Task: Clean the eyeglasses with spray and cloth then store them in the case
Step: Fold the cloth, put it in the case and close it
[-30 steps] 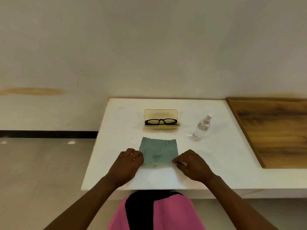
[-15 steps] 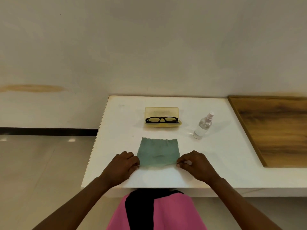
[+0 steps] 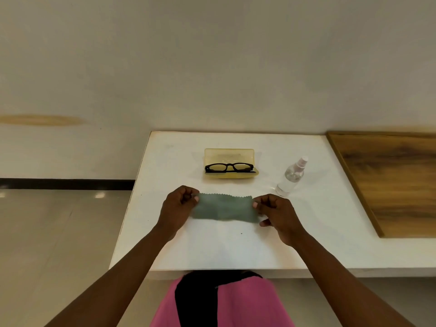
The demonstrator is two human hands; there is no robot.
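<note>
Above the table's (image 3: 306, 232) near half, both hands' (image 3: 177, 208) (image 3: 278, 215) grip pinches the cloth's (image 3: 224, 208) side edges.

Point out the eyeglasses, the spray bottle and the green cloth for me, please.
eyeglasses (image 3: 229, 166): head view, bridge of frame.
spray bottle (image 3: 291, 177): head view, clear body.
green cloth (image 3: 224, 207): head view, middle.

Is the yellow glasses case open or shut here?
Open. The case lies with its lid tipped back, and the black eyeglasses sit folded in its lower half.
</note>
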